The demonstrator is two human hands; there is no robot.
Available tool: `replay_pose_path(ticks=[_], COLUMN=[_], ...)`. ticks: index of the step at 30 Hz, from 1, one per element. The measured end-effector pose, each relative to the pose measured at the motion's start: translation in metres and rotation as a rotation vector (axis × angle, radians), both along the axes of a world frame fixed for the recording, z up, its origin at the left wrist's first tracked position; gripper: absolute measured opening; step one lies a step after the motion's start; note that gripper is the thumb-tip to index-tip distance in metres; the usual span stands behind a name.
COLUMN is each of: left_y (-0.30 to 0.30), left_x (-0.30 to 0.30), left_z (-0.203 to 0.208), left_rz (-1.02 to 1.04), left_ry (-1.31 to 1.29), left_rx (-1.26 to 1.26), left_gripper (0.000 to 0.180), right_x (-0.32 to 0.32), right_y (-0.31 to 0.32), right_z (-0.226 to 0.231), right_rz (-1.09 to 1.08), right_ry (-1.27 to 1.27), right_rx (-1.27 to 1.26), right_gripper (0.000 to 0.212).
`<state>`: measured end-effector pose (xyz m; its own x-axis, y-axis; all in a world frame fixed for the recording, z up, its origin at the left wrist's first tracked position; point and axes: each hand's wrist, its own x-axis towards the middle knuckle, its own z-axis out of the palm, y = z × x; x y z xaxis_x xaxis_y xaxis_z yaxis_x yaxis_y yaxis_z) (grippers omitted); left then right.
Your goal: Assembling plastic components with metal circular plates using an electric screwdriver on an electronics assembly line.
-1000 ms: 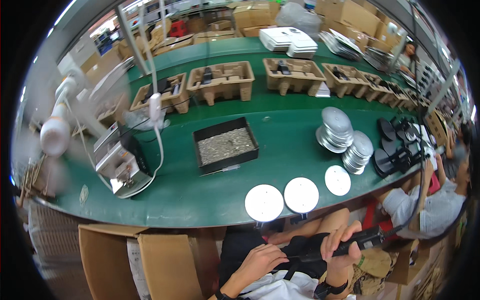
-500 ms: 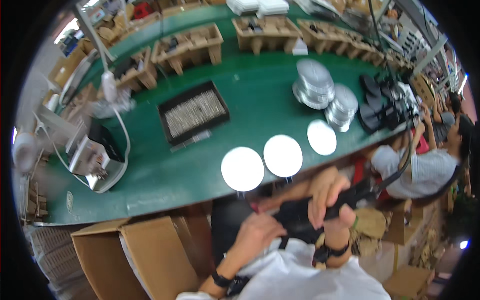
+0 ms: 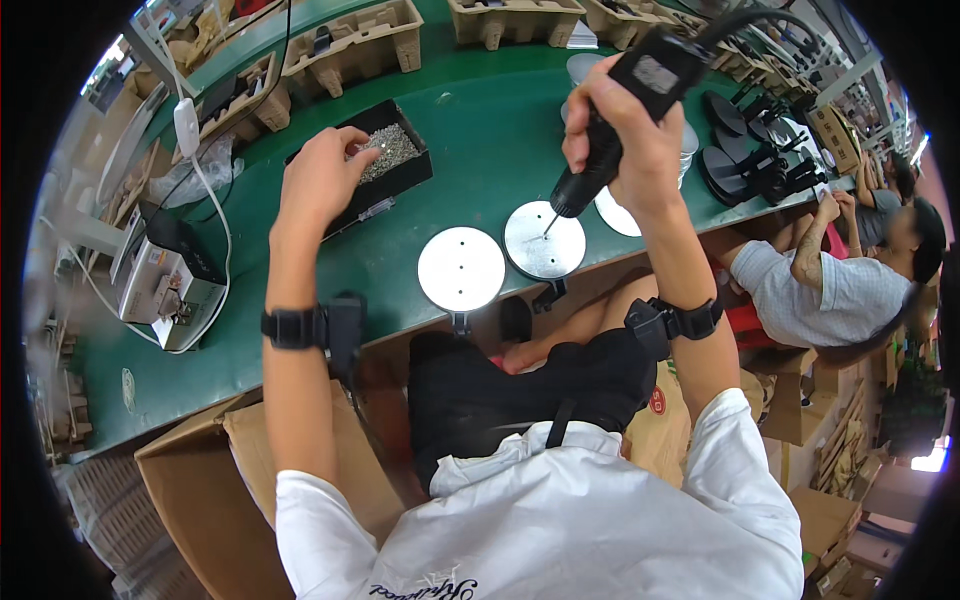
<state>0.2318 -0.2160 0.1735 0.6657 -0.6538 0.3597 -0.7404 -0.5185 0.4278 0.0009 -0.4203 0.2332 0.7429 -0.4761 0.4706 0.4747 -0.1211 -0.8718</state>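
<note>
We see the right hand (image 3: pixel 635 145) wrapped round a black corded driver (image 3: pixel 585 186), long axis slanting down-left over the nearby silver disc (image 3: pixel 558 255), left hand (image 3: pixel 325 178) at the black box (image 3: pixel 407 187) of metal pieces (image 3: pixel 396 154), pinch unclear.

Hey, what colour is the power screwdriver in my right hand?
The power screwdriver in your right hand is black, seen best in the head view.
</note>
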Motion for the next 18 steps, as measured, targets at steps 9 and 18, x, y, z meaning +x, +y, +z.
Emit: replay_pose_path(ticks=[9, 18], left_y=[-0.018, 0.016], left_x=[0.04, -0.086], left_z=[-0.015, 0.013], left_rz=[0.05, -0.064], left_ry=[0.201, 0.185], left_rx=[0.245, -0.534], left_gripper=[0.022, 0.008], right_x=[-0.009, -0.103], right_y=[-0.017, 0.016], right_z=[-0.021, -0.011], right_rz=[0.383, 0.092], right_ry=[-0.007, -0.565], right_rx=[-0.045, 0.204], right_gripper=[0.026, 0.038])
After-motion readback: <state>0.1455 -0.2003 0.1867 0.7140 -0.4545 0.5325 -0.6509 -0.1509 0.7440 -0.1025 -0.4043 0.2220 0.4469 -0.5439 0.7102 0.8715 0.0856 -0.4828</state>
